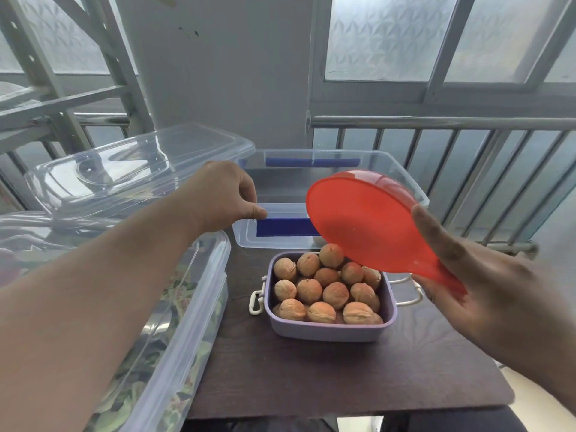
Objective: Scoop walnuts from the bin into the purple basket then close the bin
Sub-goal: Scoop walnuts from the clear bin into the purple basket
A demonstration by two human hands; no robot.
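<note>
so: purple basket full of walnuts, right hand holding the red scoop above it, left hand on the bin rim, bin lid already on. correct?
Not quite: the head view shows the bin open, its clear lid off to the left. The rest holds: purple basket full of walnuts, right hand holding the red scoop above it, left hand on the bin rim.

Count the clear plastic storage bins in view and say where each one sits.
2. One open bin stands behind the purple basket, its near rim held by the left hand. A second, lidded bin sits at the left edge. More may be out of frame.
</note>
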